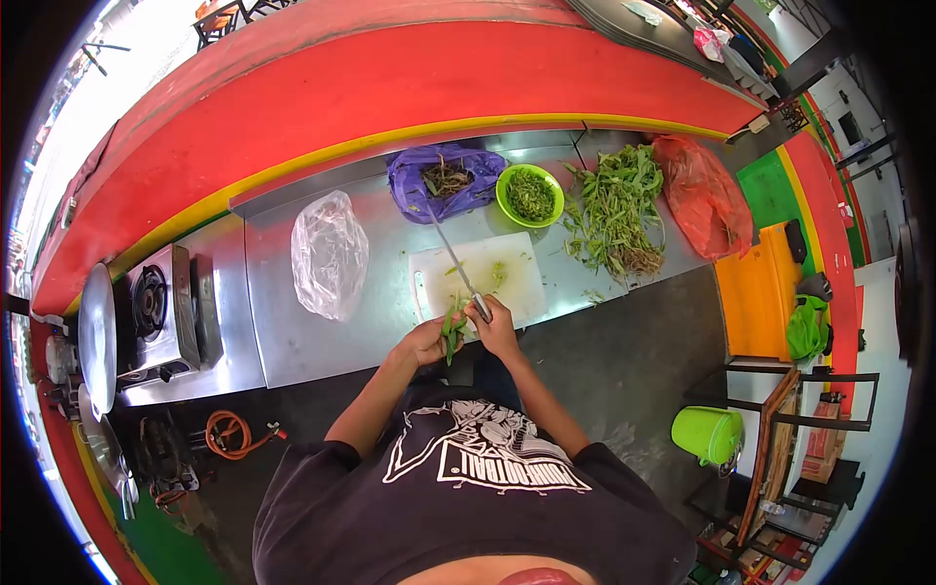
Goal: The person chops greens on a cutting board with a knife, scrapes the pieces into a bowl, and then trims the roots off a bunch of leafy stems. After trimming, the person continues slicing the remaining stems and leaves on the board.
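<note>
My right hand [495, 327] is closed round the handle of a long knife [455, 260], whose blade points up and left across the white cutting board [522, 297]. Just left of it, my left hand [426, 339] grips a small bunch of green leaves [453, 331] at the board's near edge. Chopped green bits [499, 274] lie on the board. Behind it stands a lime-green bowl [504, 206] of chopped greens [530, 194]. A purple plastic bag [409, 195] beside the bowl holds stems and trimmings [447, 179].
A heap of leafy greens [614, 210] and a red plastic bag [704, 195] lie on the steel counter's right. A clear plastic bag [330, 255] lies left of the board, and a gas stove [161, 307] stands farther left. A red wall [390, 83] runs behind.
</note>
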